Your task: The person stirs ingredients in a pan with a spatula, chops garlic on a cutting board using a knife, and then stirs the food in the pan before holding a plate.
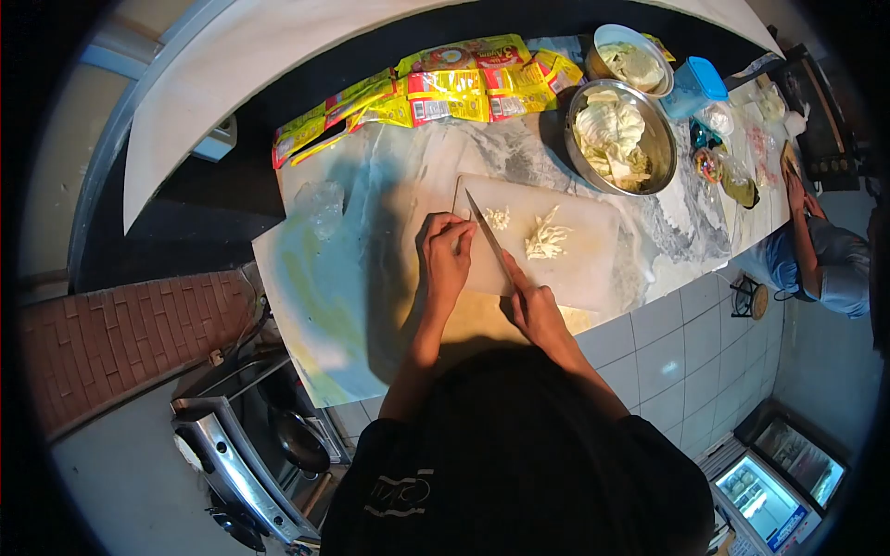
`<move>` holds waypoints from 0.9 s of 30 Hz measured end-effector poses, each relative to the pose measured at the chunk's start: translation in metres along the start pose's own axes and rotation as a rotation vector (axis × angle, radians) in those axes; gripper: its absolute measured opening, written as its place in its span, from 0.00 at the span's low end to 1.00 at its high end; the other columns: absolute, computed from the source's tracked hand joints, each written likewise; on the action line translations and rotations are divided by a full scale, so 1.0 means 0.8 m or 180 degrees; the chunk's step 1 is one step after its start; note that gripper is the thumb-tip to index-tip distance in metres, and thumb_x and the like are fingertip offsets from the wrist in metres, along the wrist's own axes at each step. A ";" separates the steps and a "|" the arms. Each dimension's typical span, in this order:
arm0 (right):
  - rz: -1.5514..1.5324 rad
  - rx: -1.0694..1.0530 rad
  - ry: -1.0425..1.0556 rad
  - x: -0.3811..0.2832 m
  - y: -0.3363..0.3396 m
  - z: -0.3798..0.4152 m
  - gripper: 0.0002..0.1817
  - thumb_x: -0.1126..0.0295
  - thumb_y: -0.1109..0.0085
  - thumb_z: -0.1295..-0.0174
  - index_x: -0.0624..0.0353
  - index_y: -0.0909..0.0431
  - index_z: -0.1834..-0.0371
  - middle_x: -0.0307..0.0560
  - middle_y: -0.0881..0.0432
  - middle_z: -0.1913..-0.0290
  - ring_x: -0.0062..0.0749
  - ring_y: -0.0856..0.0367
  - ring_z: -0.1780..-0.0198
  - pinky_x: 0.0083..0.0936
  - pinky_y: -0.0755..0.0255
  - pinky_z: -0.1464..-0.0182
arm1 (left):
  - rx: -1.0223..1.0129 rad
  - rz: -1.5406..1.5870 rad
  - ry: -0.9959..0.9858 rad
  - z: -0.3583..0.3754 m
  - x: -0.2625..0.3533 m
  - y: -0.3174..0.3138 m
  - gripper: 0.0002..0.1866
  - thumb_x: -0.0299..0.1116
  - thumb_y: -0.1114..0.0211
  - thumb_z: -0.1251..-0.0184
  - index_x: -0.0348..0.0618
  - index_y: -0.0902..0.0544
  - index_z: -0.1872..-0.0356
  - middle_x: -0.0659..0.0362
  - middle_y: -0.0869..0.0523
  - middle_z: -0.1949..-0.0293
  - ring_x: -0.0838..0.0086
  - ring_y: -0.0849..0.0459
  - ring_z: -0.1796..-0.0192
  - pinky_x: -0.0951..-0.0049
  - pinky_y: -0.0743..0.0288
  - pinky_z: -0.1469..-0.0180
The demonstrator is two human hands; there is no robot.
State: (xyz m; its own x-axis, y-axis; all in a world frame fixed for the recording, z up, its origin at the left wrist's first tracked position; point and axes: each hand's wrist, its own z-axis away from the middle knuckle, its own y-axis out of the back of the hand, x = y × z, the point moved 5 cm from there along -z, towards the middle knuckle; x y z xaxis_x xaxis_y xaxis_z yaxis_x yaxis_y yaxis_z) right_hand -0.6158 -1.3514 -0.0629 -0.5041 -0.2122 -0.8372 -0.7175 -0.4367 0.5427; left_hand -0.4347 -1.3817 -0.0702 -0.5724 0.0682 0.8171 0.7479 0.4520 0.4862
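Observation:
A knife (489, 232) is held in my right hand (536, 306), its blade pointing up and left over the white cutting board (584, 269). My left hand (448, 246) is at the board's left edge, beside the blade, with its fingers bent together; what they hold, if anything, is too small to tell. Small chopped pale pieces (498, 219) lie just right of the blade near its tip. Further right on the board is a loose pile of longer pale strips (547, 236).
Yellow packets (445, 83) line the counter's back. A steel bowl (666, 153) of cabbage leaves, another bowl (607, 37) and a blue-lidded container (700, 83) stand at the back right. A crumpled clear bag (318, 206) lies left. Another person (825, 250) is far right.

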 end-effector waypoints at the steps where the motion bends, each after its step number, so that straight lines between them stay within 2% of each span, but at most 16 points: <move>1: 0.0024 -0.0047 -0.0094 0.003 0.000 0.003 0.39 0.85 0.54 0.40 0.50 0.43 0.23 0.63 0.22 0.76 0.58 0.25 0.76 0.41 0.28 0.67 | -0.0051 0.0017 0.0090 0.001 -0.001 -0.001 0.08 0.18 0.30 0.45 0.35 0.12 0.64 0.52 0.19 0.61 0.60 0.17 0.62 0.65 0.23 0.58; 5: 0.0172 -0.0066 -0.0020 0.004 0.012 0.027 0.39 0.85 0.53 0.40 0.48 0.42 0.23 0.62 0.21 0.74 0.56 0.23 0.75 0.38 0.26 0.64 | -0.0067 -0.0112 0.0143 0.001 0.001 0.000 0.08 0.19 0.29 0.45 0.36 0.12 0.63 0.51 0.19 0.60 0.57 0.17 0.59 0.63 0.23 0.55; 7: 0.0014 -0.0066 -0.0054 0.001 0.021 0.037 0.39 0.83 0.50 0.41 0.51 0.43 0.23 0.70 0.20 0.67 0.66 0.20 0.67 0.48 0.26 0.62 | -0.0074 -0.0079 0.0147 0.005 -0.003 0.000 0.07 0.21 0.29 0.45 0.40 0.12 0.63 0.53 0.19 0.60 0.57 0.18 0.56 0.61 0.25 0.53; 9: -0.0053 0.0046 -0.0183 -0.003 0.031 0.044 0.38 0.83 0.50 0.40 0.50 0.41 0.23 0.70 0.19 0.65 0.66 0.20 0.66 0.48 0.26 0.60 | -0.0174 -0.0716 -0.0194 0.008 0.005 -0.002 0.07 0.24 0.29 0.44 0.43 0.12 0.63 0.55 0.18 0.59 0.58 0.19 0.55 0.61 0.27 0.52; 13: 0.0267 0.0334 -0.0512 0.006 0.062 0.049 0.38 0.82 0.47 0.40 0.47 0.40 0.24 0.66 0.18 0.65 0.64 0.19 0.66 0.45 0.26 0.61 | -0.0223 -0.0737 -0.0277 0.011 0.014 0.000 0.08 0.27 0.29 0.43 0.47 0.12 0.61 0.56 0.16 0.56 0.59 0.20 0.54 0.60 0.28 0.50; 15: 0.0843 0.0862 -0.0073 0.019 0.080 0.053 0.35 0.79 0.45 0.37 0.45 0.36 0.25 0.55 0.20 0.74 0.44 0.24 0.78 0.32 0.26 0.66 | -0.0265 -0.0486 -0.0268 0.010 0.013 0.002 0.11 0.25 0.28 0.44 0.45 0.13 0.58 0.53 0.15 0.55 0.56 0.19 0.54 0.60 0.26 0.50; 16: 0.0966 0.0791 -0.0208 0.028 0.089 0.057 0.36 0.79 0.43 0.38 0.44 0.37 0.24 0.57 0.18 0.71 0.47 0.19 0.75 0.37 0.25 0.65 | -0.0248 -0.0468 -0.0284 0.009 0.013 0.002 0.11 0.25 0.28 0.44 0.45 0.13 0.58 0.53 0.15 0.55 0.56 0.19 0.54 0.60 0.26 0.50; 18: 0.1199 0.0741 -0.0234 0.042 0.105 0.060 0.38 0.79 0.42 0.39 0.44 0.38 0.24 0.57 0.18 0.68 0.49 0.18 0.73 0.39 0.25 0.64 | -0.0263 0.0123 -0.0125 0.012 0.012 0.003 0.16 0.23 0.28 0.45 0.42 0.15 0.54 0.50 0.15 0.55 0.54 0.18 0.53 0.60 0.24 0.50; 20: 0.1569 0.0630 -0.0335 0.067 0.116 0.056 0.43 0.80 0.40 0.44 0.42 0.42 0.23 0.58 0.17 0.61 0.54 0.17 0.67 0.44 0.25 0.62 | -0.0327 0.0098 -0.0223 0.017 0.019 0.009 0.18 0.23 0.28 0.46 0.41 0.16 0.52 0.49 0.16 0.55 0.53 0.18 0.53 0.61 0.24 0.50; 21: 0.1579 0.0633 -0.0304 0.073 0.120 0.053 0.43 0.80 0.40 0.44 0.42 0.42 0.23 0.58 0.17 0.61 0.54 0.17 0.67 0.44 0.25 0.62 | -0.0402 0.0062 -0.0299 0.020 0.023 0.010 0.19 0.22 0.28 0.46 0.39 0.18 0.51 0.48 0.16 0.54 0.52 0.18 0.52 0.61 0.23 0.49; 23: 0.1744 0.0730 -0.0309 0.085 0.130 0.044 0.45 0.82 0.40 0.47 0.44 0.41 0.23 0.59 0.16 0.60 0.57 0.17 0.63 0.45 0.24 0.58 | -0.0401 -0.0015 -0.0245 0.027 0.020 0.009 0.20 0.22 0.28 0.46 0.39 0.18 0.50 0.48 0.17 0.54 0.53 0.18 0.51 0.61 0.24 0.49; 24: 0.1896 0.0760 -0.0138 0.084 0.132 0.038 0.43 0.79 0.40 0.47 0.48 0.40 0.24 0.58 0.17 0.61 0.55 0.17 0.62 0.45 0.24 0.61 | -0.0432 -0.0094 -0.0179 0.030 0.019 0.011 0.20 0.22 0.28 0.46 0.38 0.18 0.49 0.48 0.17 0.53 0.53 0.18 0.51 0.61 0.24 0.48; 25: 0.1892 0.0730 -0.0079 0.085 0.131 0.033 0.43 0.79 0.40 0.47 0.48 0.40 0.24 0.58 0.17 0.61 0.55 0.17 0.62 0.45 0.24 0.61 | -0.0375 -0.0120 -0.0160 0.033 0.019 0.014 0.20 0.22 0.28 0.46 0.38 0.18 0.49 0.48 0.17 0.53 0.53 0.18 0.51 0.61 0.24 0.48; 27: 0.1844 0.0774 -0.0258 0.091 0.133 0.023 0.38 0.82 0.41 0.47 0.54 0.35 0.28 0.60 0.19 0.59 0.59 0.19 0.58 0.47 0.25 0.57 | -0.0354 -0.0067 -0.0174 0.041 0.022 0.016 0.19 0.23 0.29 0.44 0.39 0.18 0.49 0.49 0.17 0.52 0.53 0.19 0.49 0.61 0.25 0.47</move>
State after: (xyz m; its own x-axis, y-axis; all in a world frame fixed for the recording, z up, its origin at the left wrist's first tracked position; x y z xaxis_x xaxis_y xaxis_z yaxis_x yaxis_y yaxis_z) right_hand -0.7376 -1.3976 -0.0646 -0.8713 -0.2836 -0.4005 -0.4013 -0.0578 0.9141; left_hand -0.4462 -1.3457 -0.0594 -0.6035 0.1095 0.7898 0.7665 0.3525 0.5368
